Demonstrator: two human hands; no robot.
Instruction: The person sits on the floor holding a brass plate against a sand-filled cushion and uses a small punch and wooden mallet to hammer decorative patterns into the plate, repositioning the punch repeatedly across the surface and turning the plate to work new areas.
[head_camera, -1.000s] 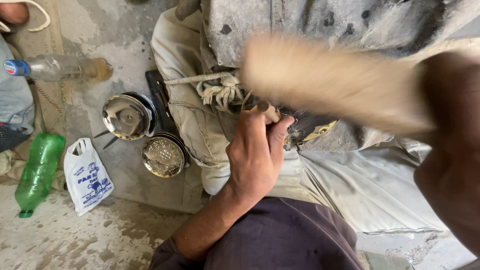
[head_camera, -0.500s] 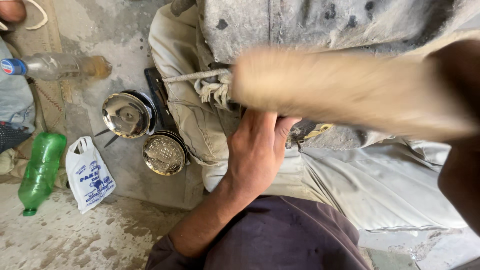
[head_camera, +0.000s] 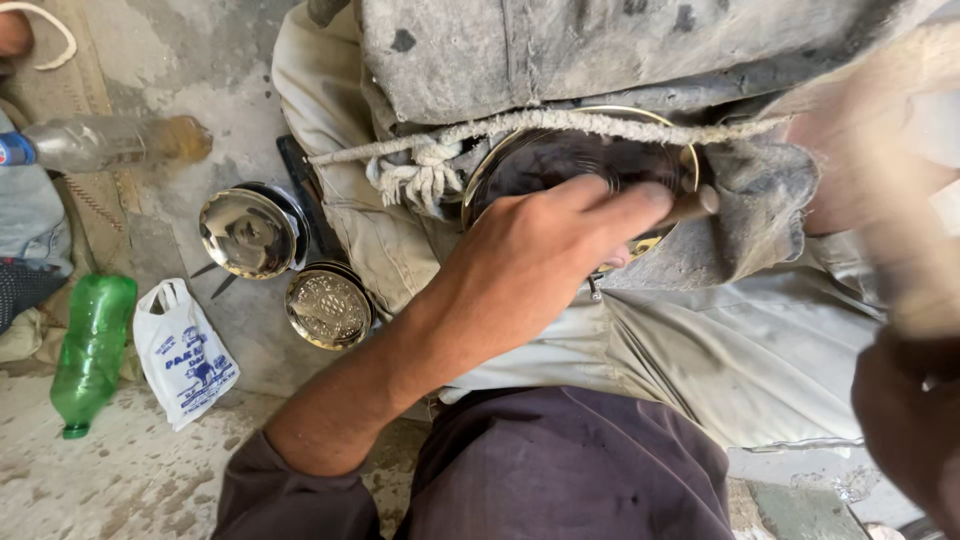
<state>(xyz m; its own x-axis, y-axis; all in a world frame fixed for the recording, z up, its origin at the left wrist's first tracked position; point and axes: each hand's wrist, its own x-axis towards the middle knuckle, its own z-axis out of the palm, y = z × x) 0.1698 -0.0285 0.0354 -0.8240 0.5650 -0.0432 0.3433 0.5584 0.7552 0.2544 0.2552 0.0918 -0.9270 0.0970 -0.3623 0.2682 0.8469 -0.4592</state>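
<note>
My left hand (head_camera: 540, 260) pinches a thin metal punch (head_camera: 695, 203), fingers closed, its end resting on a round brass plate (head_camera: 560, 155). A knotted rope (head_camera: 430, 165) pins the plate against dirty grey cloth (head_camera: 520, 50) and runs across the plate's top. My right hand (head_camera: 905, 400) is a dark blur at the right edge, gripping a pale wooden stick (head_camera: 900, 220) that is smeared by motion above it. Most of the plate's lower half is hidden by my left hand.
Two finished round metal dishes (head_camera: 245, 232) (head_camera: 328, 307) lie on the concrete floor to the left. Nearby lie a green plastic bottle (head_camera: 92, 350), a white plastic bag (head_camera: 185, 355) and a clear bottle (head_camera: 100, 145). Another person's clothing (head_camera: 30, 230) shows at the far left.
The wooden stick has swung from across the middle of the view to the right edge, uncovering the brass plate. My left hand stays on the punch.
</note>
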